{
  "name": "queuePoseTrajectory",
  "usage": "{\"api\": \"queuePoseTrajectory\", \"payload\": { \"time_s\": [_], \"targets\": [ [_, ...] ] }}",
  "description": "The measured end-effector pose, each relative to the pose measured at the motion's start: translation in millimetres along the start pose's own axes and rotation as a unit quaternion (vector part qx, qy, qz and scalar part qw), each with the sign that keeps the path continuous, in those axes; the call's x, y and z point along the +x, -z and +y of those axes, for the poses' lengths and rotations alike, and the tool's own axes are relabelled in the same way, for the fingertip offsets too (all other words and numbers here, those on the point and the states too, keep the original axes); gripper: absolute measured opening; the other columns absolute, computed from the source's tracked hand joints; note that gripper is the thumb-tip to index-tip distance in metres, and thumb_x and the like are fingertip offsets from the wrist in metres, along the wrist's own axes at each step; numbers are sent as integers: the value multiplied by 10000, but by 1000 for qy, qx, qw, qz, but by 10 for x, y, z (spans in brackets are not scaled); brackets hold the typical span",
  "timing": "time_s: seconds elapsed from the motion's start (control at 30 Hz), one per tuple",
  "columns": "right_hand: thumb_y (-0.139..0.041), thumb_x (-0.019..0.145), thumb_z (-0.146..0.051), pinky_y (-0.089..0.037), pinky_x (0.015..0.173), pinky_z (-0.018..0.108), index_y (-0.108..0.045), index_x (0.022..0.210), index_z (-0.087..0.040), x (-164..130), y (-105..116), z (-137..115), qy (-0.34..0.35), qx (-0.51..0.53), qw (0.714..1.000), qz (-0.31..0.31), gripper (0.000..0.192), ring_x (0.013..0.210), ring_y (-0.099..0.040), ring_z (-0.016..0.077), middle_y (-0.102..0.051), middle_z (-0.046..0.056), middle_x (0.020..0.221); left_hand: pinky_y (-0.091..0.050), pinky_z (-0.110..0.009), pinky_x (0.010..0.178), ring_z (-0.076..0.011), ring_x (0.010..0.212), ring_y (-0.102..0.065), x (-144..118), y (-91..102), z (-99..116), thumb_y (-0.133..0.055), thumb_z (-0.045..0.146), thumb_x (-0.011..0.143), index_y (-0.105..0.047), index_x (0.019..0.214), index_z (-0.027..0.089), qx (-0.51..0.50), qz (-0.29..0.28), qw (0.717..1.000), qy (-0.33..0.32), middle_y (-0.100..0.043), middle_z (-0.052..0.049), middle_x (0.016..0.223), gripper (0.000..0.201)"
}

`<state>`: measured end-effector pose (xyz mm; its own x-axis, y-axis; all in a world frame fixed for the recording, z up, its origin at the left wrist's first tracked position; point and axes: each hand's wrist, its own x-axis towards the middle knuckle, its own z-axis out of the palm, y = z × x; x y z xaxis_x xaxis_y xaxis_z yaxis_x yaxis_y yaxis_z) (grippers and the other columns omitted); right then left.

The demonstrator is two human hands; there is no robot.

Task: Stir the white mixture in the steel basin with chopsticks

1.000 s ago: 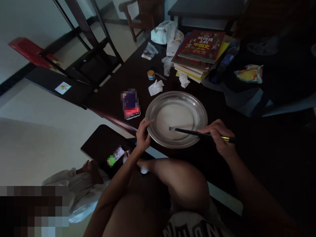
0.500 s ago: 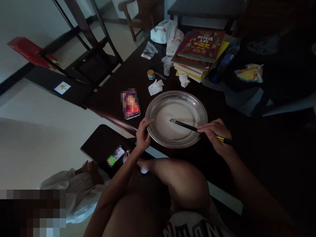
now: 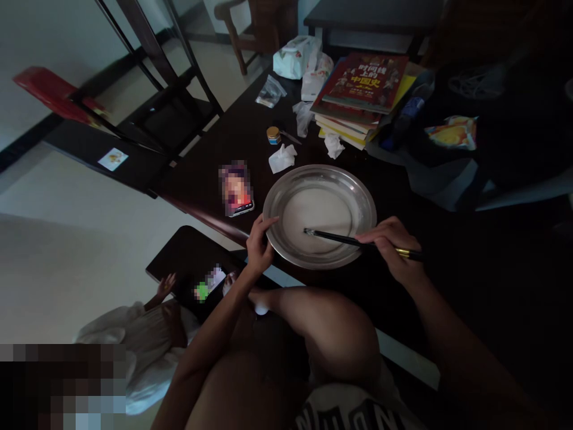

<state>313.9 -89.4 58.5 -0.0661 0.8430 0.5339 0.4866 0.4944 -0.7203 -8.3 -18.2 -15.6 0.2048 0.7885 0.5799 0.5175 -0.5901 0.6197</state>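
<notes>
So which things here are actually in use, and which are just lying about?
In use:
- metal plate with pale liquid, left hand on its rim
- chopsticks in right hand

Lying about:
- phone
- book stack
- crumpled tissues
- small jar

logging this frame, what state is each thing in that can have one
metal plate: flat on the table, thin white liquid inside
chopsticks: paired, tips in the liquid
right hand: shut on the chopsticks
left hand: gripping the plate's rim
phone: lying flat, screen lit
books: closed, stacked
small jar: upright, lid on
</notes>
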Motion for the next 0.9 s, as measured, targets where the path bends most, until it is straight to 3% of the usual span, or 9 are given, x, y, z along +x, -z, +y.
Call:
{"api": "queuePoseTrajectory", "payload": {
  "time_s": [0.1, 0.27, 0.4, 0.53, 0.7, 0.9],
  "targets": [
    [-543, 1008, -272, -511, 782, 436, -774, 998, -326, -2, 1, 1, 10, -12, 1000, -22, 236, 860, -739, 201, -833, -22, 980, -556, -435, 1010, -256, 1223, -655, 0, 1, 0, -459, 475, 1026, -639, 1261, 214, 2, -2, 1000, 6, -684, -132, 1267, 395],
    [-506, 1022, -265, -499, 733, 428, -780, 1013, -341, 5, 5, -4, 8, -1, 1000, 9, 285, 791, -705, 203, -827, -18, 893, -558, -428, 1007, -260, 1228, -658, -4, 1, -2, -475, 428, 1014, -638, 1271, 214, -1, 1, 1000, -4, -675, -134, 1293, 372],
    [-569, 996, -280, -505, 767, 428, -785, 992, -334, 13, 5, -7, 17, -18, 1000, -19, 223, 832, -730, 196, -834, -21, 973, -559, -433, 1005, -265, 1223, -664, -7, 0, -4, -470, 430, 1006, -642, 1268, 214, 7, 0, 1000, 8, -682, -135, 1286, 381],
    [-509, 1017, -283, -509, 726, 427, -794, 1019, -341, 3, 24, -4, 1, -16, 1000, 20, 290, 804, -696, 210, -817, -9, 886, -555, -436, 1008, -263, 1222, -661, -7, -5, -7, -465, 447, 1011, -646, 1262, 218, 8, -1, 1000, 5, -683, -131, 1285, 385],
    [-559, 1001, -269, -515, 766, 428, -781, 1012, -333, 2, 9, -10, 16, -18, 999, -28, 232, 848, -712, 203, -830, -18, 962, -555, -442, 1006, -268, 1232, -651, -8, -2, -8, -454, 477, 1023, -637, 1283, 222, -6, 2, 1000, 0, -676, -136, 1297, 408],
    [-505, 1025, -279, -504, 708, 424, -782, 1001, -339, 6, 6, -7, 2, 2, 1000, 14, 285, 799, -695, 207, -825, -13, 878, -557, -429, 1004, -258, 1226, -654, -3, -4, 3, -464, 471, 1027, -637, 1279, 220, -3, 6, 1000, -7, -679, -132, 1284, 395]
  ]
}}
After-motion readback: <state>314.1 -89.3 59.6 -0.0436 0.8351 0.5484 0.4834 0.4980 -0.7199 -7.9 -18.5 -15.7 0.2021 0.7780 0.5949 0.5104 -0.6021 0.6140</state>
